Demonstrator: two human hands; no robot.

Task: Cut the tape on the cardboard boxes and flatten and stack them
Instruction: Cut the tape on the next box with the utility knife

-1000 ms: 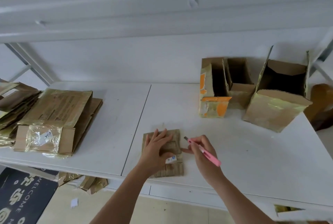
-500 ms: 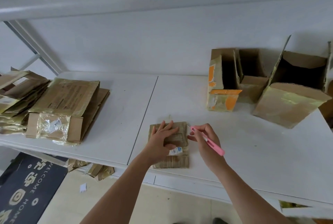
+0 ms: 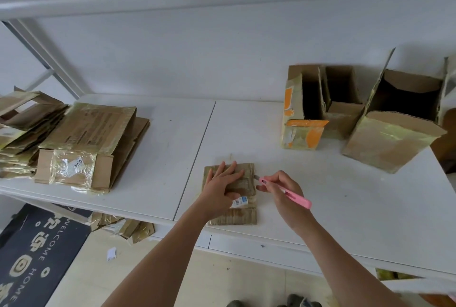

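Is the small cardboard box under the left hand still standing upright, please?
No, the small cardboard box lies flat on the white table, pressed down by the left hand.

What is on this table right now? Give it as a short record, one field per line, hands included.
Left hand: left hand lies flat, fingers spread, pressing on the small flattened box.
Right hand: right hand grips a pink cutter, its tip at the box's right edge.
Done pile: stack of flattened boxes at the table's left end.
Left to do: orange-patched box and large open box at far right, with another open box between them.
Surface: white table.
Floor: dark doormat, cardboard scraps.
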